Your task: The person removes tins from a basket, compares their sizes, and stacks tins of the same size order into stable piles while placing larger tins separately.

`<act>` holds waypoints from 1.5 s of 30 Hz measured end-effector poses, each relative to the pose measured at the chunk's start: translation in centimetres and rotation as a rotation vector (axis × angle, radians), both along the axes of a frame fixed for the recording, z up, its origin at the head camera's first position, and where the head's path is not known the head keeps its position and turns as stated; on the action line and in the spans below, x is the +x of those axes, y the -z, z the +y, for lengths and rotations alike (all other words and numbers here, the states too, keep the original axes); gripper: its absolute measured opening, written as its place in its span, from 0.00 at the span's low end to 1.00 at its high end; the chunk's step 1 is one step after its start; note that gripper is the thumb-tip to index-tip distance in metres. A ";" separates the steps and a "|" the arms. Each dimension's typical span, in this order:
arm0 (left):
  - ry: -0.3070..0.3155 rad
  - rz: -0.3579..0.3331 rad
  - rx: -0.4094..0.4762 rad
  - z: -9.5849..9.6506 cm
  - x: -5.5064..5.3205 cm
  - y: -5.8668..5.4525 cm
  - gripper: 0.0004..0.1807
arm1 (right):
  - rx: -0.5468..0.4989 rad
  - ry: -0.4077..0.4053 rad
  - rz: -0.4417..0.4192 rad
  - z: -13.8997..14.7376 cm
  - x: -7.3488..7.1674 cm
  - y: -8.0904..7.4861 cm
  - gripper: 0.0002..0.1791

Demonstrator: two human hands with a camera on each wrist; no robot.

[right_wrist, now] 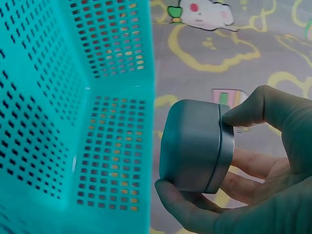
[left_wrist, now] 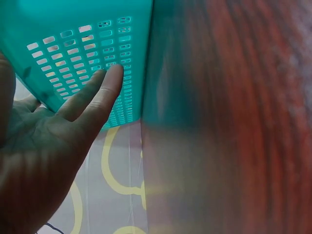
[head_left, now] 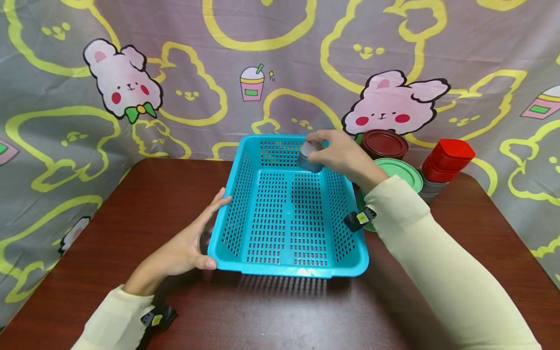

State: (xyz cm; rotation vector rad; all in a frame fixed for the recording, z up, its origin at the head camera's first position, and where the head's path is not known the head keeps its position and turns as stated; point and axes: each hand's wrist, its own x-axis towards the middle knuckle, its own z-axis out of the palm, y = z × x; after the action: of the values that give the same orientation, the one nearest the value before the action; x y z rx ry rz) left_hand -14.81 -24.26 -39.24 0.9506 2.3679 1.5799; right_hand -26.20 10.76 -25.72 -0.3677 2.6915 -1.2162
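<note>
A turquoise perforated plastic basket (head_left: 286, 214) stands on the brown table. My left hand (head_left: 192, 245) touches its left side with fingers outstretched, the thumb at the near left corner. In the left wrist view, straight fingers (left_wrist: 100, 95) lie along the basket's holed wall (left_wrist: 80, 53). My right hand (head_left: 339, 153) reaches over the far right part of the basket and holds a small grey lidded tin (head_left: 309, 158). Seen from the right wrist, thumb and fingers pinch this rounded-square tin (right_wrist: 197, 146) near its lid seam, beside the basket's rim.
Right of the basket, partly behind my right arm, are a dark red round tin (head_left: 385, 143) and green round tins (head_left: 400, 172). Further right, red square tins (head_left: 448, 158) are stacked on grey ones (head_left: 430, 187). A patterned cloth (head_left: 280, 63) hangs behind the table (head_left: 175, 189).
</note>
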 end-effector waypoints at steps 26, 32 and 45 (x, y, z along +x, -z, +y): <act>0.032 -0.059 0.043 0.2 0.1 0.0 0.65 | 0.120 0.019 0.033 14.9 1.3 -5.3 0.35; 0.021 -0.028 0.026 0.0 0.2 0.0 0.65 | 0.140 0.062 0.003 18.8 0.7 -5.3 0.35; 0.004 -0.012 0.004 -0.1 0.0 0.2 0.66 | 0.058 0.068 0.095 24.1 0.2 -3.7 0.35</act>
State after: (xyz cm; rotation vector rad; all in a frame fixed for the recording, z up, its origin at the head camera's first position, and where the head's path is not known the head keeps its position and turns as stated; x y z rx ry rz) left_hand -14.80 -24.34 -39.44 0.9432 2.3543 1.5845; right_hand -26.00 34.88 -22.04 -0.3368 2.8355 -1.1634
